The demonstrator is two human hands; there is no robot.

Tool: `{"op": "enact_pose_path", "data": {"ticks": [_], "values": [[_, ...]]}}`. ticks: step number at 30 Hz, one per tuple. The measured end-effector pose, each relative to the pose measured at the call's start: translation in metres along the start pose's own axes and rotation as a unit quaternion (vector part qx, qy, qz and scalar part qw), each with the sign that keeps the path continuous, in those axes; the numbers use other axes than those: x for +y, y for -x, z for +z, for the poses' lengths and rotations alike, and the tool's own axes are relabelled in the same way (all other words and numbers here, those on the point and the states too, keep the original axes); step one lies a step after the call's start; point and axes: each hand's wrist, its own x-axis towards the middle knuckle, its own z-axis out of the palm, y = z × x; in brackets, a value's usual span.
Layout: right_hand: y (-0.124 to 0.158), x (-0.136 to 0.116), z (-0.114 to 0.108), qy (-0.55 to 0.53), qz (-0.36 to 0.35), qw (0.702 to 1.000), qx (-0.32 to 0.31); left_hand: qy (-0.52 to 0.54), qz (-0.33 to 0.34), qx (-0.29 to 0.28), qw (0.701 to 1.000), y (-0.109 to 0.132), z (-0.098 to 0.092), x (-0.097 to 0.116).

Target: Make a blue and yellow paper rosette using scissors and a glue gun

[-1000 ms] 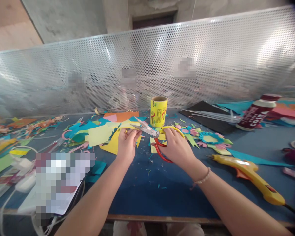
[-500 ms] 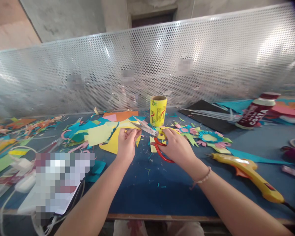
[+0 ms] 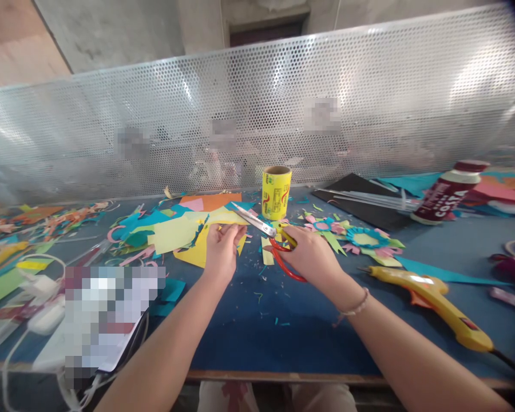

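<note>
My right hand (image 3: 313, 254) is closed around scissors (image 3: 257, 222) with one red and one yellow handle. Their metal blades lie together and point up and to the left, just past my left fingertips. With fingers pinched, my left hand (image 3: 222, 249) holds a piece of pale yellow paper (image 3: 227, 216), partly hidden by the fingers and blades. Beneath and to the left of that hand lies a deeper yellow sheet (image 3: 193, 256), with a light yellow rectangle (image 3: 171, 236) beside it. A small yellow piece of paper (image 3: 268, 256) lies under the scissors.
A yellow tape roll (image 3: 276, 194) stands behind the scissors. To the right are paper flowers (image 3: 366, 238), a yellow glue gun (image 3: 433, 303), clear glue sticks (image 3: 369, 200) and a tilted Costa bottle (image 3: 450, 194). White cables (image 3: 8, 349) hang at left. A perforated metal screen (image 3: 249, 114) borders the table's back.
The scissor blades, slightly apart before, are now together. Both hands stay in nearly the same place.
</note>
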Motion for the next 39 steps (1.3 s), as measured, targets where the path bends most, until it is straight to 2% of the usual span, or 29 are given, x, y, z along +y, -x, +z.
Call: {"op": "enact_pose_path", "data": {"ticks": [7,10,13,15,17,19,21,23,25,26,27,29,33,36,39], "values": [[-0.011,0.012,0.008,-0.112,0.094,0.989,-0.013,-0.016,-0.001,-0.005,1.000,-0.005,-0.006,-0.001],[-0.015,0.021,0.008,-0.092,0.117,0.988,-0.052,-0.050,0.008,-0.012,0.999,-0.008,-0.009,-0.001],[-0.016,0.028,0.005,0.016,0.119,0.986,-0.118,-0.097,-0.001,-0.038,0.995,-0.010,-0.011,-0.001],[-0.014,0.031,0.004,0.089,0.097,0.972,-0.194,-0.136,-0.023,-0.074,0.988,-0.011,-0.011,0.000],[-0.011,0.034,0.004,0.121,0.056,0.952,-0.274,-0.178,-0.045,-0.107,0.977,-0.013,-0.011,0.001],[-0.010,0.037,0.003,0.120,0.020,0.945,-0.303,-0.221,-0.054,-0.146,0.963,-0.014,-0.013,0.000],[-0.012,0.037,0.001,0.111,0.017,0.960,-0.255,-0.261,-0.042,-0.201,0.943,-0.016,-0.015,-0.001],[-0.015,0.034,0.000,0.073,0.038,0.985,-0.153,-0.300,-0.022,-0.251,0.920,-0.017,-0.017,-0.004],[-0.017,0.026,0.000,-0.041,0.037,0.995,-0.078,-0.332,-0.004,-0.276,0.902,-0.017,-0.019,-0.008],[-0.018,0.021,0.003,-0.126,0.016,0.989,-0.076,-0.349,0.001,-0.282,0.894,-0.017,-0.020,-0.010],[-0.017,0.016,0.006,-0.212,-0.014,0.971,-0.106,-0.363,0.005,-0.287,0.886,-0.017,-0.020,-0.012],[-0.016,0.007,0.017,-0.301,-0.031,0.943,-0.138,-0.380,0.006,-0.294,0.877,-0.016,-0.022,-0.015],[-0.015,0.000,0.038,-0.355,-0.016,0.930,-0.090,-0.384,0.009,-0.308,0.870,-0.014,-0.026,-0.014],[-0.017,-0.001,0.045,-0.389,-0.029,0.917,-0.087,-0.397,0.011,-0.300,0.867,-0.015,-0.028,-0.011],[-0.019,-0.002,0.048,-0.388,-0.029,0.917,-0.084,-0.408,0.026,-0.299,0.863,-0.017,-0.030,-0.010]]}}
